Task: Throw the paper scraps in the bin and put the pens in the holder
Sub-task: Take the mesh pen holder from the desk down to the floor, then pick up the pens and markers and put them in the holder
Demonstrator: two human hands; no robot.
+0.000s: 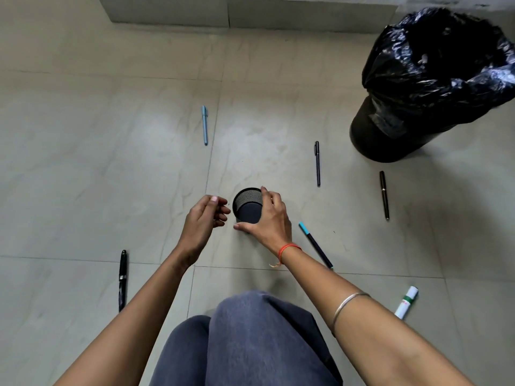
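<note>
A black mesh pen holder (246,203) stands upright on the tiled floor, and nothing shows inside it. My right hand (269,218) wraps around its right side. My left hand (204,218) hovers just left of it with fingers loosely curled, holding nothing. Pens lie scattered on the floor: a light blue pen (205,125), a dark pen (317,163), a black pen with a gold band (384,195), a teal-capped pen (316,245), a black fountain pen (122,280) and a white-green marker (407,302). The bin (434,87), lined with a black bag, stands at the far right.
A low grey step or wall base (245,12) runs along the far edge of the floor. My knees in grey trousers (245,338) fill the near middle. No paper scraps are visible on the floor.
</note>
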